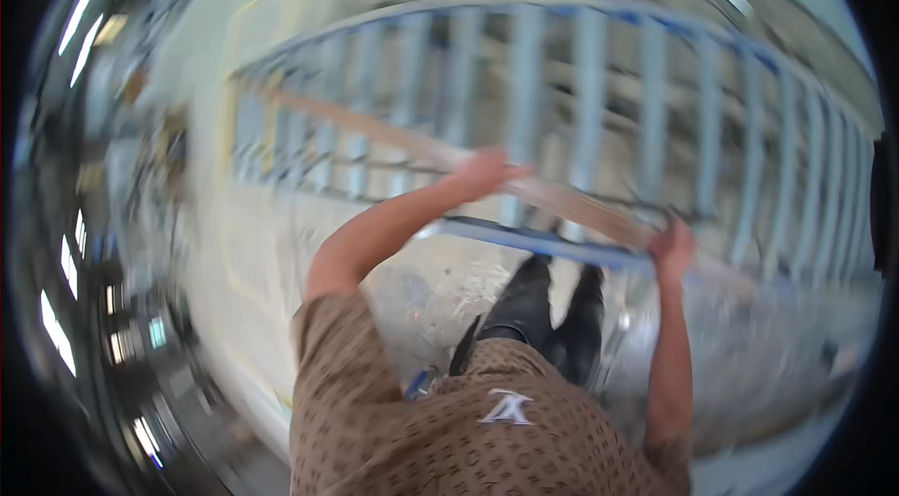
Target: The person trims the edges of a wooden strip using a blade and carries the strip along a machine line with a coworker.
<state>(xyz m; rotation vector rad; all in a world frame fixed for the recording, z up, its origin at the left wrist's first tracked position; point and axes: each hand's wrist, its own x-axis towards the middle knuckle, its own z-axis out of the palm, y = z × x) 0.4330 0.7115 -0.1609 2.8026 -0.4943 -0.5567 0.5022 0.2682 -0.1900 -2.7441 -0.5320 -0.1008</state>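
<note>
The picture is blurred by motion. A long pale wooden plank [581, 206] runs slantwise from upper left to lower right in front of me. My left hand [487, 170] grips it near its middle, arm stretched forward. My right hand [674, 248] is closed on it further toward its lower right end. Behind the plank stands a blue metal stud frame [588, 103] with several upright studs, and its bottom track [534, 239] lies close to my legs.
A grey concrete floor [440, 295] with scattered debris lies under me. A yellow floor line [232, 74] runs along the left of the frame. Blurred equipment and lights fill the far left rim [103, 243].
</note>
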